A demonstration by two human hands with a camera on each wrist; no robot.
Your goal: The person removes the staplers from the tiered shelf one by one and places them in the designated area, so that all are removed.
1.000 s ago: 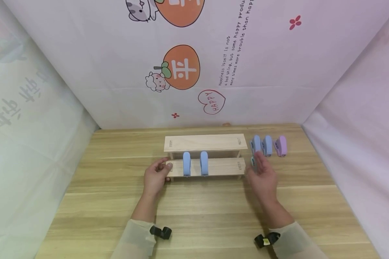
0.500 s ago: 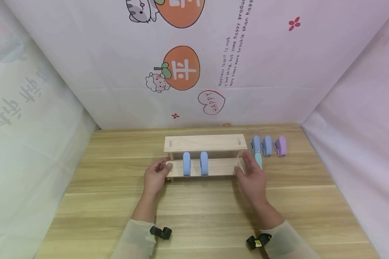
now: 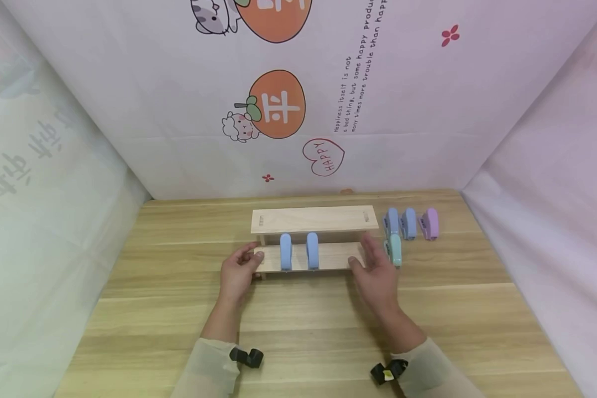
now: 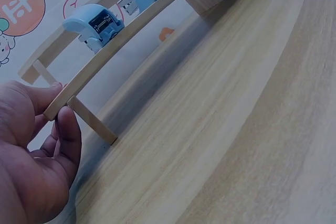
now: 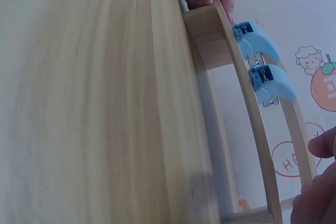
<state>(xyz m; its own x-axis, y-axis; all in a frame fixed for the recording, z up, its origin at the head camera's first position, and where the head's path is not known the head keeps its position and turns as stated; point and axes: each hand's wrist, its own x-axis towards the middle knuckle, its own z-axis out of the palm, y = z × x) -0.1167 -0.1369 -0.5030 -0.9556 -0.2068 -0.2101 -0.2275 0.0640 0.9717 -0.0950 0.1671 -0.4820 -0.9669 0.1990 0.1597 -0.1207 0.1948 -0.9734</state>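
A two-step wooden rack (image 3: 333,256) stands on the table, with two light-blue mini staplers (image 3: 286,252) upright side by side on its lower board. My left hand (image 3: 237,273) pinches the left end of that board, thumb on top and fingers curled beneath, as the left wrist view shows. At the board's right end is my right hand (image 3: 376,282), its thumb over the wood and its fingers extended along the end. In the right wrist view, part of the right hand (image 5: 317,192) shows beside the rack with nothing gripped.
Right of the rack stand two blue staplers (image 3: 409,224) and a purple stapler (image 3: 430,224) in a row. A mint-green stapler (image 3: 394,251) is in front of them, close to my right hand. The rack's upper board (image 3: 313,219) lies behind the lower one; a printed cloth backs the table.
My right hand has moved left, from beside the mint-green stapler to over the right end of the lower board, uncovering that stapler. My left hand has stayed on the rack.
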